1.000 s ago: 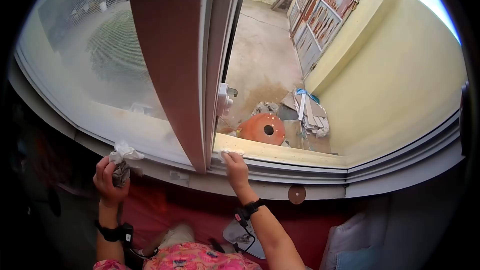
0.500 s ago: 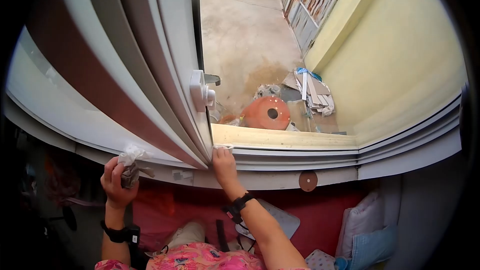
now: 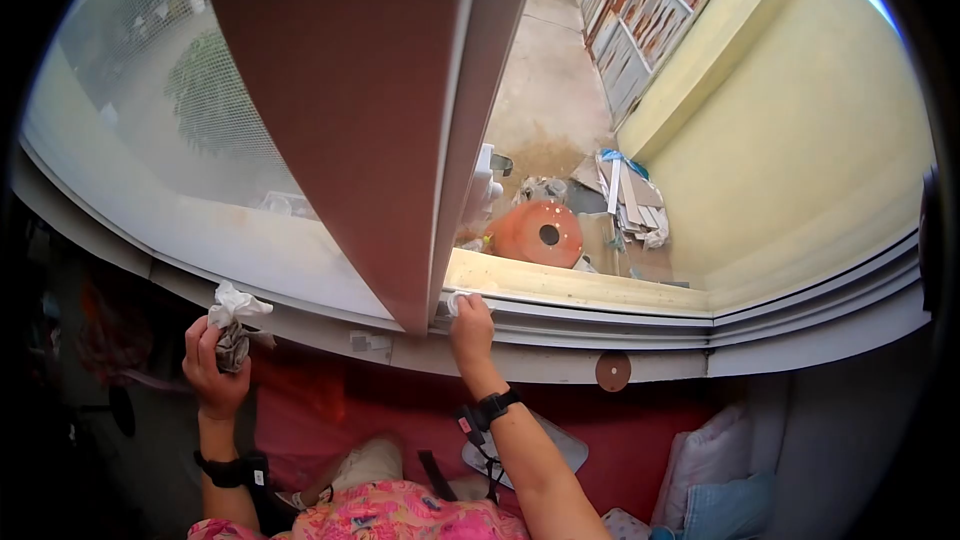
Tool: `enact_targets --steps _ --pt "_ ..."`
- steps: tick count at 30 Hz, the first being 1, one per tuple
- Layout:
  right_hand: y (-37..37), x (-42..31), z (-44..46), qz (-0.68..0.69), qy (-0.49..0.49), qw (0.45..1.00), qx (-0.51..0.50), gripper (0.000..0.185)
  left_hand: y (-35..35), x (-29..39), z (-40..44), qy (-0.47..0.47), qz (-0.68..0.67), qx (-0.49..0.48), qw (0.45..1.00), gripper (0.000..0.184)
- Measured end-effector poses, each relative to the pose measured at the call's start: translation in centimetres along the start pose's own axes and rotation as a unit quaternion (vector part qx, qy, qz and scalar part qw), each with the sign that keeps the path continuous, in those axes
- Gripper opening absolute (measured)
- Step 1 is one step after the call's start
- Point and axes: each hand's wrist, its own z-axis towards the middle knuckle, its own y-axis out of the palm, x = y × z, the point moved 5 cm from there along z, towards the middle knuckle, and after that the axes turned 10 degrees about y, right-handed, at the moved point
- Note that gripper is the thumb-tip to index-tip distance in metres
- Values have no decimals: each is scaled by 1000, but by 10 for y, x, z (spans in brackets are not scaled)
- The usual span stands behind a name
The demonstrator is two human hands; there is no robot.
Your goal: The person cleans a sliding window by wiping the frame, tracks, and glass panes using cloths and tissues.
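Observation:
Crumpled tissue, white at the top and grey-brown below (image 3: 232, 325), is gripped in my left hand (image 3: 212, 372), just inside the window sill at the left. My right hand (image 3: 472, 335) pinches a small piece of white tissue (image 3: 458, 302) against the window track (image 3: 560, 325), close to the foot of the brown and white window frame (image 3: 360, 140). A white latch (image 3: 484, 183) shows behind that frame. Both wrists wear black bands with small devices.
Pillows (image 3: 705, 465) lie at the lower right on a red cover (image 3: 620, 445). A brown disc (image 3: 613, 371) is at the sill's edge. Outside are an orange round object (image 3: 535, 233), stacked boards (image 3: 632, 202), a rusty gate (image 3: 650, 20) and a yellow wall (image 3: 800, 130).
The view has swung and the frame edge looks shifted right compared with half a second ago. My right hand stays at the track with the tissue; my left still grips its bundle.

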Motion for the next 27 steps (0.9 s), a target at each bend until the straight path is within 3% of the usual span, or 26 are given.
enact_targets --steps 4,7,8,9,11,14,17,19,22,27 --pt "3 -12 -11 104 -84 989 -60 28 2 3 5 -7 -21 -9 1000 44" --pt "3 -2 -10 158 -51 980 -109 30 0 10 9 3 -13 2 1000 43" --pt "3 8 -7 193 -26 964 -179 31 0 11 10 3 -13 7 1000 43" --pt "-8 12 -3 192 -28 965 -179 31 0 10 8 2 -14 9 1000 43" --pt "-33 23 0 119 57 988 -76 26 -3 8 2 2 -13 10 1000 44" --pt "-33 33 1 121 71 990 -2 26 -8 6 -2 -10 -6 7 1000 44" --pt "0 14 -1 91 28 995 7 30 -14 4 -6 -16 7 7 1000 44" --pt "12 6 -4 78 61 995 14 33 -19 3 -8 -20 8 7 1000 44" --pt "12 -8 -13 153 -20 985 -78 31 -20 1 -14 -25 8 8 1000 44" --pt "-24 17 -31 175 38 981 -79 27 -15 4 -7 -24 -11 -9 1000 45"
